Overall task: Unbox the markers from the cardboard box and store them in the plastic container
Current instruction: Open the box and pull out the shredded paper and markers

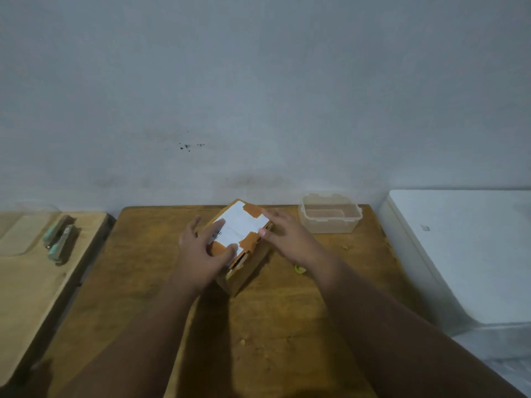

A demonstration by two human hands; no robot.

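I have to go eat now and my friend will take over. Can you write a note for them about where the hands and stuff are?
Left hand: fingers spread, resting on the near left part of the cardboard box, not gripping anything.
Right hand: open, fingertips at the box's right top edge.
The box stands mid-table, top covered by a white label and orange tape; it looks closed.
Plastic container: far right of the wooden table, no lid on, apparently empty.
Done: nothing yet; no markers visible.
Left: open the box, take out the markers, put them in the container.
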